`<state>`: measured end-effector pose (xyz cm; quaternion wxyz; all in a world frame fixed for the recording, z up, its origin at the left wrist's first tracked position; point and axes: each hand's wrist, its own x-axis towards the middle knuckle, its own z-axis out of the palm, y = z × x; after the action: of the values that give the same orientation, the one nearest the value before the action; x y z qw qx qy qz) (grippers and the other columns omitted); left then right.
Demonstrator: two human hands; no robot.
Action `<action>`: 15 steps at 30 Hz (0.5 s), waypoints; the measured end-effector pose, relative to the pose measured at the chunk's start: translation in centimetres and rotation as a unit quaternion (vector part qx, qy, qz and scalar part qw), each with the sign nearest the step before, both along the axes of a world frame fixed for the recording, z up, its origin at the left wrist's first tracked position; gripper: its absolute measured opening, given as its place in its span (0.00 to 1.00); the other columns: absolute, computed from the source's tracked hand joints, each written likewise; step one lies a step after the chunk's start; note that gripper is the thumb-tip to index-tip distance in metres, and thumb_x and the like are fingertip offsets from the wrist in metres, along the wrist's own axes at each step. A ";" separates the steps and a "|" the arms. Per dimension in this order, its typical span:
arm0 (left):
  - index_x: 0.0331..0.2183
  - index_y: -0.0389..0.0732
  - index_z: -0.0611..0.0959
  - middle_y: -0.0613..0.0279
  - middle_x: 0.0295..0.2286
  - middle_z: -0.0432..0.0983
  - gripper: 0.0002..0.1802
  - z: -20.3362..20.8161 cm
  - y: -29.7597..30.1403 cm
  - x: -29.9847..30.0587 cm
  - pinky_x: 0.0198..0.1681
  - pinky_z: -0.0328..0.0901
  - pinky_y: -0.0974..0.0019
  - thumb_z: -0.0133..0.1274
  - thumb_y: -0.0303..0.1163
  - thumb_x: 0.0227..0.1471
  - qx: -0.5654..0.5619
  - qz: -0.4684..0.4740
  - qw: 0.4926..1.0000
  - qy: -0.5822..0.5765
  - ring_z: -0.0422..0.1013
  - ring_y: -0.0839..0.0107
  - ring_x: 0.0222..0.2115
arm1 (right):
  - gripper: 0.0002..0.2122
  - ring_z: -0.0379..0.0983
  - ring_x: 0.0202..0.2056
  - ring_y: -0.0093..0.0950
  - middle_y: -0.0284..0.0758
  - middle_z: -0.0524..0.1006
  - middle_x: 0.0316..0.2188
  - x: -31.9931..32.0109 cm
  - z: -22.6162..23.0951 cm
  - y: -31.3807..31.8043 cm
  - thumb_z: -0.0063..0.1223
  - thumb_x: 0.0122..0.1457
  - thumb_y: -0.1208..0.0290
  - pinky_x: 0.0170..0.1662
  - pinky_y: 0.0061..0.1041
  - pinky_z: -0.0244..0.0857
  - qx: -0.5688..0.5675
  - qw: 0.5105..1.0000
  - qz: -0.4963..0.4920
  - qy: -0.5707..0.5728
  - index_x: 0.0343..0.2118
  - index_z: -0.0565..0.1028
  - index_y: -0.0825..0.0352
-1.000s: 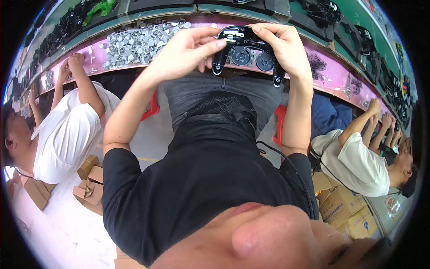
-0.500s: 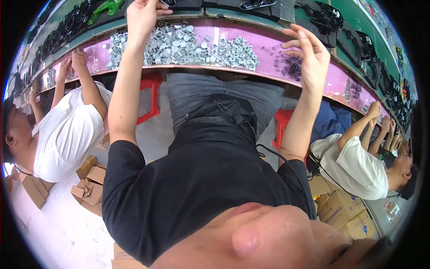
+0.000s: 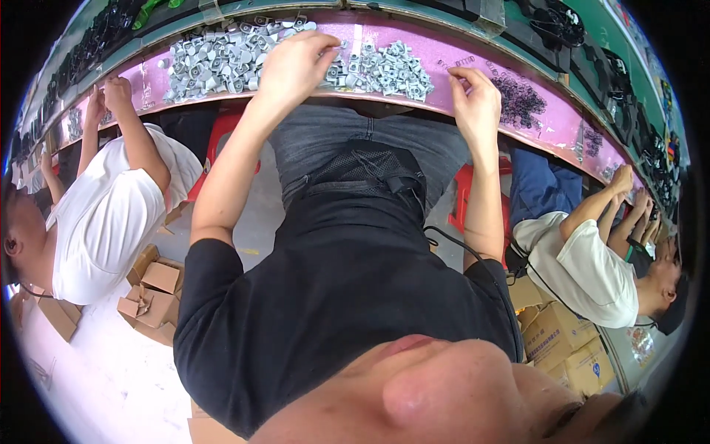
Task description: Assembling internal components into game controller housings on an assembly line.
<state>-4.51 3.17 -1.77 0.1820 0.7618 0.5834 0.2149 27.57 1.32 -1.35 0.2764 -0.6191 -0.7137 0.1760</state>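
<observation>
Seemingly empty, left hand (image 3: 296, 63) curled, fingertips among grey metal parts (image 3: 214, 59).

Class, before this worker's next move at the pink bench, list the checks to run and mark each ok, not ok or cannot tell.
1. Left hand on the pile of grey metal parts: ok.
2. Left hand has pinched one part: cannot tell.
3. Right hand at the pink bench edge: ok.
4. Right hand holds something: cannot tell.
5. Small black rings lie beside the right hand: ok.
</observation>
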 end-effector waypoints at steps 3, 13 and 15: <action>0.39 0.43 0.89 0.53 0.34 0.83 0.14 -1.4 2.1 1.1 0.40 0.75 0.52 0.62 0.41 0.56 0.038 -0.030 0.995 0.089 0.80 0.52 0.36 | 0.06 0.80 0.33 0.38 0.40 0.82 0.34 0.7 -0.2 1.5 0.60 0.59 0.74 0.41 0.34 0.72 0.050 0.994 -0.014 -0.092 0.37 0.83 0.68; 0.37 0.41 0.88 0.48 0.33 0.83 0.13 -2.1 4.5 0.8 0.41 0.73 0.48 0.60 0.40 0.56 -0.009 -0.115 0.978 0.172 0.79 0.47 0.37 | 0.06 0.77 0.42 0.39 0.40 0.79 0.35 0.4 -2.5 3.9 0.63 0.52 0.74 0.47 0.37 0.73 0.086 0.954 0.090 -0.274 0.32 0.83 0.70; 0.38 0.40 0.88 0.50 0.33 0.84 0.13 -1.3 3.3 1.1 0.39 0.74 0.53 0.61 0.38 0.56 0.044 -0.078 0.994 0.070 0.81 0.53 0.35 | 0.06 0.77 0.43 0.39 0.41 0.79 0.35 0.7 -2.9 4.0 0.63 0.52 0.74 0.47 0.37 0.73 0.075 0.950 0.095 -0.288 0.32 0.84 0.70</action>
<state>-3.44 6.43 -3.04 0.1233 0.8252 0.5237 0.1720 28.29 5.36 -4.21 0.0872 -0.5502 -0.8296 -0.0383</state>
